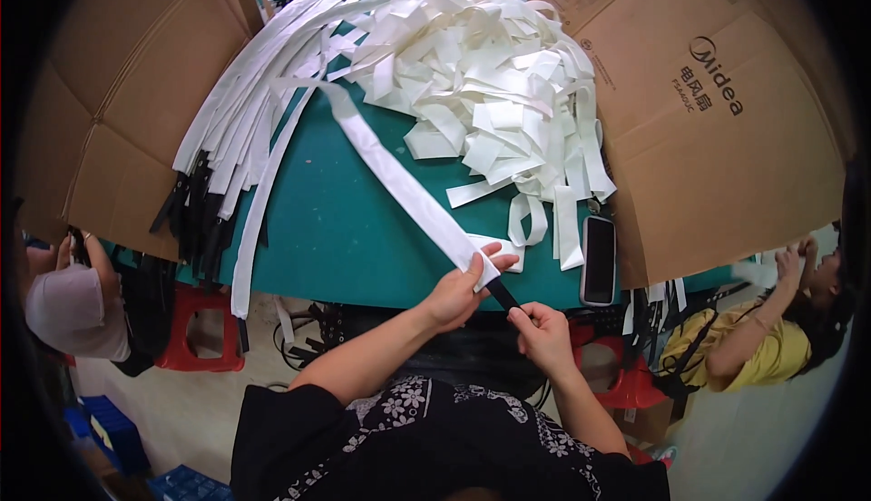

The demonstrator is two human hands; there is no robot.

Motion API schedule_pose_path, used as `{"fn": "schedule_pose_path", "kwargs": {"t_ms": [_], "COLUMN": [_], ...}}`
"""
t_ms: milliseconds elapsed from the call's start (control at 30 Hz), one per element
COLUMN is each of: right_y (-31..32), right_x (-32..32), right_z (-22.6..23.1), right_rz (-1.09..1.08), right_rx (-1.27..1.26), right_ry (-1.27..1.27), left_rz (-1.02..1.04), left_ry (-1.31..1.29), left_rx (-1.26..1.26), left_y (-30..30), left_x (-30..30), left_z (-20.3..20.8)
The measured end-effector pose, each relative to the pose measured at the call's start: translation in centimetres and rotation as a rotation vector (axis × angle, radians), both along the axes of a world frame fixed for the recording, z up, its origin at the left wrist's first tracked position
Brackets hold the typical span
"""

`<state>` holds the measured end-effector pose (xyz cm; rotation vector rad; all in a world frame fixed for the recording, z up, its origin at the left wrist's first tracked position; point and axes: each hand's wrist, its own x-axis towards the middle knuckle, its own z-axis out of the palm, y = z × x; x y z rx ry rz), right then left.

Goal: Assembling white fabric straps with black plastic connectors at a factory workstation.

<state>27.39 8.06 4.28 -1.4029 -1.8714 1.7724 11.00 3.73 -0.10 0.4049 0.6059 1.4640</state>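
Note:
A long white fabric strip [390,167] runs from the far left of the green table toward me. Its near end lies in my left hand [451,299], the thumb on top and the fingers partly stretched beneath. From that end sticks out a black strap [501,295], pinched between the thumb and fingers of my right hand [542,332]. Whether the strap lies inside the white strip or just under it, I cannot tell. A small white folded piece [508,253] rests on the table right behind my left fingertips.
A large heap of white strips [481,75] covers the far middle. White strips with black ends [259,75] lie in a bundle at left. A phone [598,261] sits at right. Cardboard sheets [708,138] stand on both sides; co-workers [748,342] sit beyond them, near red stools [201,329].

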Motion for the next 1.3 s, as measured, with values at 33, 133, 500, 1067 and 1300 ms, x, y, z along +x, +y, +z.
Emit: {"fn": "schedule_pose_path", "kwargs": {"t_ms": [33, 133, 500, 1067, 1300], "right_y": [-0.4, -1.1, 0.8, 1.1, 0.7], "right_x": [-0.3, -0.4, 1.4, 2.9, 2.4], "right_z": [-0.2, -0.7, -0.9, -2.3, -2.2], "right_rz": [-0.043, -0.118, 0.150, 0.134, 0.141], "right_rx": [-0.015, -0.024, -0.085, -0.239, -0.187], "right_ry": [0.082, 0.187, 0.183, 0.155, 0.045], "left_rz": [0.000, -0.079, -0.296, -0.163, 0.223], "left_ry": [-0.017, -0.066, 0.020, -0.214, -0.235], "left_rx": [0.006, 0.026, 0.062, 0.108, -0.101], "left_y": [-0.1, -1.0, -1.6, -3.4, -1.7], "left_x": [0.9, 3.0, 1.6, 1.2, 0.3], "left_z": [-0.4, -1.4, -0.8, -4.2, -3.5]}}
